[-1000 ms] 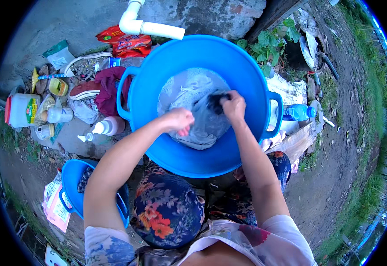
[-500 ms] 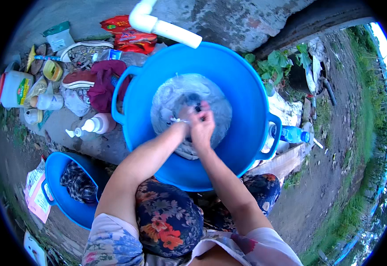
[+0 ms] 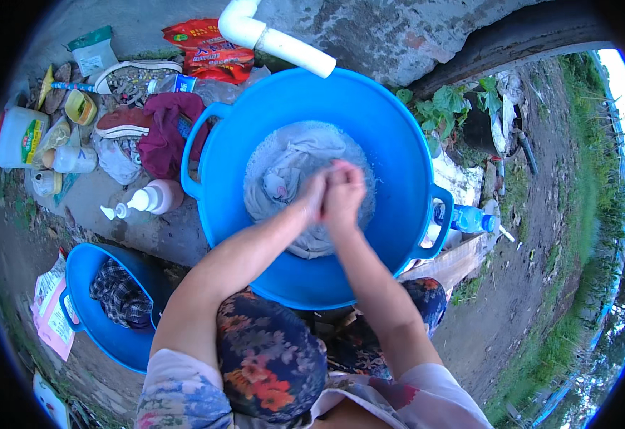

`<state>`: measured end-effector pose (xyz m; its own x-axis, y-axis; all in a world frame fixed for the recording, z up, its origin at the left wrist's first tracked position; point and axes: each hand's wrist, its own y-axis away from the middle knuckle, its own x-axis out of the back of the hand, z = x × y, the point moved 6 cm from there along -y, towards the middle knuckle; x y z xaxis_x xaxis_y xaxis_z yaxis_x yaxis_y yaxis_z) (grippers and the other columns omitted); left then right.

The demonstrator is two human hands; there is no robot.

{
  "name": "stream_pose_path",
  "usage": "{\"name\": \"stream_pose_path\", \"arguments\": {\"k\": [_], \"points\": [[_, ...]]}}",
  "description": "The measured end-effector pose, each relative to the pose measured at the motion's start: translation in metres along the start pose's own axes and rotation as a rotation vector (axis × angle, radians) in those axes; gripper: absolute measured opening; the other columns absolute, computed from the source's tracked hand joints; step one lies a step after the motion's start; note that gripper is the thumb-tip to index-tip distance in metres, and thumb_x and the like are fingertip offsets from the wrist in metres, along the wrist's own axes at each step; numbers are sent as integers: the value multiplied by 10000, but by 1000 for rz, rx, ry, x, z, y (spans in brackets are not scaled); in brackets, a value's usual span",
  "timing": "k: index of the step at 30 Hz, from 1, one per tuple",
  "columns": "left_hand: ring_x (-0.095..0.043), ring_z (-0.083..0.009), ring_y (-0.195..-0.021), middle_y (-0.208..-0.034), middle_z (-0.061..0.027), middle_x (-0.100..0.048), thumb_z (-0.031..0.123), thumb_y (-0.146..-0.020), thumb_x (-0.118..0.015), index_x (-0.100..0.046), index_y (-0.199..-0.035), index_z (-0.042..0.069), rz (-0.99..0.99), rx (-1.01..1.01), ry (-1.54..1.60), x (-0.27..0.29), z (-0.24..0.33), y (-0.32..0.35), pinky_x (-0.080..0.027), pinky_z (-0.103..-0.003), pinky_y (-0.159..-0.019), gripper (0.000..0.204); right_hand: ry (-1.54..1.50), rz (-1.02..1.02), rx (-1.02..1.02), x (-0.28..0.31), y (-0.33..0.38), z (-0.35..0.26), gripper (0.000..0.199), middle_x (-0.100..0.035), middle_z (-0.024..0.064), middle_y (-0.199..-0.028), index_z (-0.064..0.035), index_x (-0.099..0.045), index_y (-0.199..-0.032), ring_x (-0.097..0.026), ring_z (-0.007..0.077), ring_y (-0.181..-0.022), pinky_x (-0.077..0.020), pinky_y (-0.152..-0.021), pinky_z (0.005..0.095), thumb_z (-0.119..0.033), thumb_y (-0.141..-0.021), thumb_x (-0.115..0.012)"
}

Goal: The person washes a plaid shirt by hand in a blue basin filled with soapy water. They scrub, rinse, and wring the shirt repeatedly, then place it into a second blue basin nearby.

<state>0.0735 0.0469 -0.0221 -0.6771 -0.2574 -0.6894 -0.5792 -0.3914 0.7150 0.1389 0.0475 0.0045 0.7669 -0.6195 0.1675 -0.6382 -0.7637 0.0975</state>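
Note:
My left hand (image 3: 314, 196) and my right hand (image 3: 345, 194) are pressed together above the big blue tub (image 3: 397, 157), both closed. Whatever lies between them, if anything, is hidden, and motion blurs the fingers a little. Under them, wet grey cloth (image 3: 284, 161) lies bunched in shallow, sudsy water at the bottom of the tub. My fingers are at the right part of this cloth; I cannot tell whether they grip a fold of it.
A white pipe (image 3: 294, 51) juts over the tub's far rim. Left stand pump bottles (image 3: 156, 197), maroon cloth (image 3: 162, 139), shoes and a red packet (image 3: 209, 53). A blue bucket (image 3: 98, 332) holds dark checked cloth (image 3: 121, 293). A blue bottle (image 3: 470, 219) lies right.
Both hands have shifted slightly right and come together. A dark item seen by my fingers before no longer shows. More of the grey cloth is visible on the left.

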Motion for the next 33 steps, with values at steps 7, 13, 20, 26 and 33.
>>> {"name": "stream_pose_path", "arguments": {"k": [7, 13, 20, 26, 33], "points": [[-587, -263, -991, -1085, -138, -598, 526, -933, -450, -551, -1105, 57, 132, -171, -173, 35, -18, -16, -481, -437, -887, 509, 245, 128, -288, 19, -22, 21, 246, -642, 143, -962, 0, -619, -1053, -592, 235, -888, -497, -778, 359, -110, -835, -586], [-581, -208, -925, -1017, -70, -598, 468, -907, -484, -551, -1093, 100, 202, -9, -11, 56, 2, -23, -476, -385, -848, 417, -162, -128, -160, -19, 54, 7, 123, -591, 78, -906, -17, -637, -864, -548, 163, -865, -461, -752, 289, -39, -754, -689], [-591, -204, -885, -937, -77, -612, 412, -929, -491, -578, -981, 107, -46, -43, -51, 0, 13, 8, -481, -347, -785, 321, 38, -159, -30, 2, 13, -3, 286, -629, 159, -1074, 8, -616, -1109, -623, 230, -897, -511, -794, 340, -24, -837, -536], [-574, -205, -1005, -1156, -74, -607, 169, -907, -470, -608, -1204, 92, -157, -243, -113, -14, 2, 26, -473, -338, -866, 336, -34, 20, -255, 14, -13, -17, 379, -602, 215, -1150, 45, -546, -1222, -607, 292, -995, -500, -820, 378, -146, -895, -516], [-545, -236, -1130, -1225, -121, -559, 277, -959, -445, -478, -1305, 51, 47, -142, -101, 7, -5, 7, -452, -399, -955, 415, 297, 26, 22, 17, -20, 7, 393, -569, 251, -1227, 34, -569, -1211, -548, 387, -1130, -412, -996, 423, -119, -855, -504]]}}
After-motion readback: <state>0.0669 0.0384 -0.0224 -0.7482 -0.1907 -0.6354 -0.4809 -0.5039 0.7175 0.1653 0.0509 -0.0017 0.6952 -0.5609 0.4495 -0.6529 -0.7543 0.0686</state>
